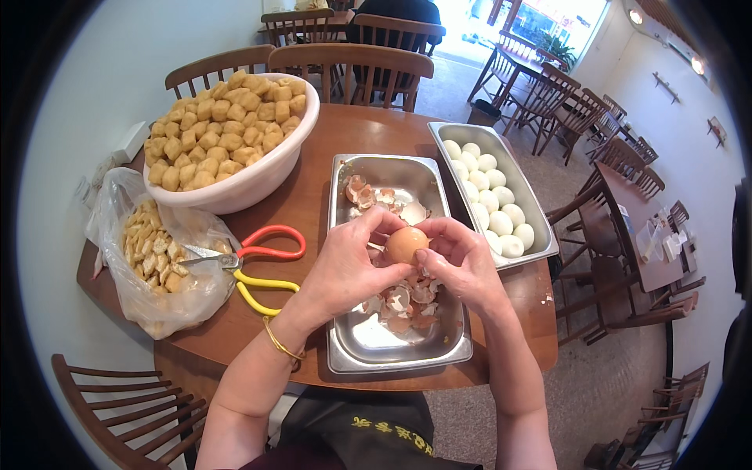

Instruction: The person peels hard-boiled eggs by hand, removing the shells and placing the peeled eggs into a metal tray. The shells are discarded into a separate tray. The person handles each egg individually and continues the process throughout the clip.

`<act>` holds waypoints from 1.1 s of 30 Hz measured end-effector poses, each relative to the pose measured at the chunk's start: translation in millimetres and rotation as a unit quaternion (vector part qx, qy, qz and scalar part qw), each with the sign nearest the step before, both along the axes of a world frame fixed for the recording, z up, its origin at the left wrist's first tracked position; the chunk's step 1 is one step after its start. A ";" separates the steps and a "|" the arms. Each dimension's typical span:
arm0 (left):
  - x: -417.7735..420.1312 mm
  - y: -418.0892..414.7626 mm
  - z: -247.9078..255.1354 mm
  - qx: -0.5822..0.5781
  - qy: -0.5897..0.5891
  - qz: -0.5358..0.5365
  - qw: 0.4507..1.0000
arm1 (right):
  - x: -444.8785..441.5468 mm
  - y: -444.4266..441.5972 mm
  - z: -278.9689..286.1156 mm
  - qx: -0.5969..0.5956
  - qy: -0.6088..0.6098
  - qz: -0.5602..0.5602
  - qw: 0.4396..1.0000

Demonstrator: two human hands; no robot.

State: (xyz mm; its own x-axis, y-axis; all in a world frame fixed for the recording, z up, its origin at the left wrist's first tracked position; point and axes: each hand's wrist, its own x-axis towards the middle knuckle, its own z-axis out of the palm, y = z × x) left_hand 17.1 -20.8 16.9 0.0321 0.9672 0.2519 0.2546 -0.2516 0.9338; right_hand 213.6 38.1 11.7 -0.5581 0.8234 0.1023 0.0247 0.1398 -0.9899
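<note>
Both hands hold one brown-shelled egg [406,245] over a steel pan [376,357] of broken eggshells [405,305]. My left hand [358,258] grips the egg from the left, between thumb and fingers. On its right side, my right hand [461,258] touches the egg with thumb and fingertips, by a bit of loose shell. To the right, a second steel pan [531,258] holds several peeled white eggs [500,223]. More shell pieces lie at the far end of the first pan, beyond my hands.
A large white bowl [252,191] heaped with fried tofu cubes [217,126] stands at the far left. Nearer are a plastic bag [135,294] of cut pieces and scissors [258,252] with red and yellow handles. Wooden chairs [352,59] surround the table [352,129]; a person [399,17] sits beyond.
</note>
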 end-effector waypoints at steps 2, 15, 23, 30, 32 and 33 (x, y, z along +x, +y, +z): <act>1.1 0.4 -0.9 0.035 0.037 0.010 0.999 | -0.3 0.5 -1.0 0.010 -0.005 0.002 1.000; 2.0 -0.1 -3.2 0.039 0.060 0.028 0.997 | -4.0 -0.6 -9.9 0.122 -0.039 -0.015 0.992; 3.7 -2.0 -0.5 0.017 0.052 0.020 0.998 | -4.2 -1.4 -8.4 0.115 -0.058 -0.030 0.991; 2.0 -0.6 -1.6 0.046 0.071 0.019 0.996 | -1.4 -1.7 0.3 0.041 0.028 0.005 0.999; 3.1 0.8 -4.1 0.081 0.091 0.021 0.992 | 1.5 -0.4 1.2 0.026 0.015 0.012 0.999; 3.3 1.2 -4.7 0.100 0.111 0.027 0.988 | 2.1 0.5 0.9 0.018 0.009 0.016 1.000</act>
State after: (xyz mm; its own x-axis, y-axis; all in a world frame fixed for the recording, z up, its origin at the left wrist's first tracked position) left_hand 20.5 -19.6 12.2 0.0575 0.9007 0.4307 0.4654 -0.4058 0.7866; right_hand 215.7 38.6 12.6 -0.5816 0.8009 0.1425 0.0011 0.1760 -0.9844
